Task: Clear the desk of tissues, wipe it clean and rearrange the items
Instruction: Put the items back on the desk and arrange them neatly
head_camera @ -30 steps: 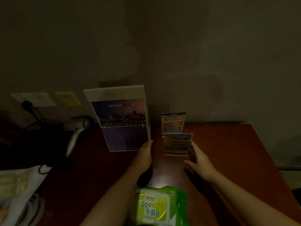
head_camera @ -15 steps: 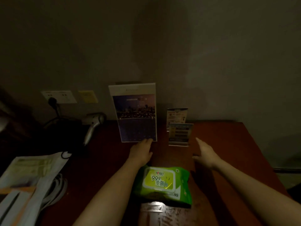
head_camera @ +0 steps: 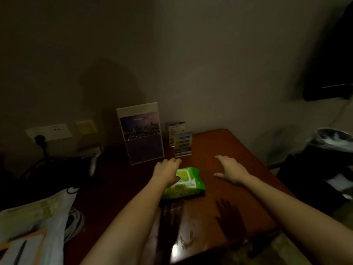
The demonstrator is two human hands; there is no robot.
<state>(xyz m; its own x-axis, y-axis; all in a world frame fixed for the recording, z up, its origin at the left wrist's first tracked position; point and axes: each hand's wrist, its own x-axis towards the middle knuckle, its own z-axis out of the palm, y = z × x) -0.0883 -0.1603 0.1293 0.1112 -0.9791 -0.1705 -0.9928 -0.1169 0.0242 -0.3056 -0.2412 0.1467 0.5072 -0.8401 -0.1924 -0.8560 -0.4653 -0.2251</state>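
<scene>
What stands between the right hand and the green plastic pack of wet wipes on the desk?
Nothing visible. Only bare reddish-brown wooden desk separates the right hand from the green plastic pack of wet wipes.

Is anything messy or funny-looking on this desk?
Yes. The desk's near end has shiny, smeary streaks, as if wet. The green wipes pack lies crooked in the middle, partly hidden by the left hand.

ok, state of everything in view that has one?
large sign holder: upright.
small sign stand: upright, beside it.
wipes pack: lying flat on the desk.
plug: in the wall socket.
left hand: open, over the pack.
right hand: open, above the desk, holding nothing.
</scene>
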